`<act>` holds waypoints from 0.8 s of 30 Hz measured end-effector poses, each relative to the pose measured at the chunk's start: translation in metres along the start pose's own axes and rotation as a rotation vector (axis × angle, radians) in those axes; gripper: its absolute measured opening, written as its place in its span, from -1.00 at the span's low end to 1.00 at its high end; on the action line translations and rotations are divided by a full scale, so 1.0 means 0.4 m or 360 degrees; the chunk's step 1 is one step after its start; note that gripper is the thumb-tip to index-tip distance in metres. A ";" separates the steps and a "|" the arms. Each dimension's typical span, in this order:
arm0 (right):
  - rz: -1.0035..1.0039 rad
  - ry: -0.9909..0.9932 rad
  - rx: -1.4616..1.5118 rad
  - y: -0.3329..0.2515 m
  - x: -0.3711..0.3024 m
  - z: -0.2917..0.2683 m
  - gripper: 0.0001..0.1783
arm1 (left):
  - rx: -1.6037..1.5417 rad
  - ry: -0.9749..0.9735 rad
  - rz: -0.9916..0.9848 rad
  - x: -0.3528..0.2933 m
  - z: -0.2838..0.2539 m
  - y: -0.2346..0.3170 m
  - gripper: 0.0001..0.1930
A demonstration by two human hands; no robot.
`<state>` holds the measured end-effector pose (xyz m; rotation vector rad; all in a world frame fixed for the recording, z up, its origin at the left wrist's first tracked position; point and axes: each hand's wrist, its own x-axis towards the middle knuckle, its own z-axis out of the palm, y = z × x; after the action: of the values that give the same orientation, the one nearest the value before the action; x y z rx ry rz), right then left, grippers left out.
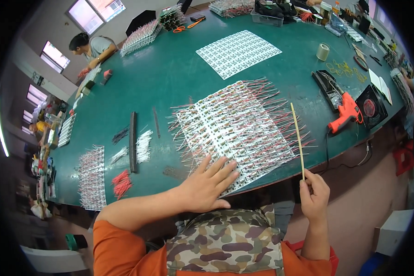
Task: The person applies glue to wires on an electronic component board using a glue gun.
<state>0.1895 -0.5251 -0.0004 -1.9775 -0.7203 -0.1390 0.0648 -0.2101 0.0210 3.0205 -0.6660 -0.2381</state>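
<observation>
A broad sheet of white circuit boards [257,138] lies before me on the green table, with rows of red and white wires sticking out past its left and right sides. My left hand [211,181] rests flat on its near left part, fingers spread. In my right hand [314,191] a thin pale stick [297,133] is pinched by its lower end, pointing up and away along the sheet's right edge. To the left are bundles of white wires [144,146], red wires [122,184] and black wires [120,135], beside a dark bar [133,142].
Beyond lies a bare board sheet [239,53]. An orange soldering gun [347,112] rests at the right, near a black tray [326,89] and a roll [323,51]. Another wired sheet [92,177] is at the left edge. A person [94,48] sits at the far left.
</observation>
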 end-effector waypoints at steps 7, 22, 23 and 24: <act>0.0060 0.0038 -0.0023 0.027 -0.010 -0.007 -0.65 | -0.0156 0.0166 -0.0075 -0.036 0.056 -0.006 -0.09; 0.0158 0.0107 -0.0584 0.129 0.417 -0.038 -0.69 | -0.0138 0.0118 -0.0319 -0.198 0.085 0.018 0.02; 0.0143 0.0138 -0.0634 0.167 0.465 -0.038 -0.68 | -0.0130 0.0137 -0.0295 -0.196 0.085 0.016 0.02; 0.0137 0.0150 -0.0644 0.177 0.504 -0.038 -0.68 | -0.0154 0.0123 -0.0320 -0.198 0.086 0.014 0.02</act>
<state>0.3957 -0.4754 0.0306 -2.3644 -0.5766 -0.3467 -0.0141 -0.1821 -0.0012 2.9847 -0.3343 -0.1539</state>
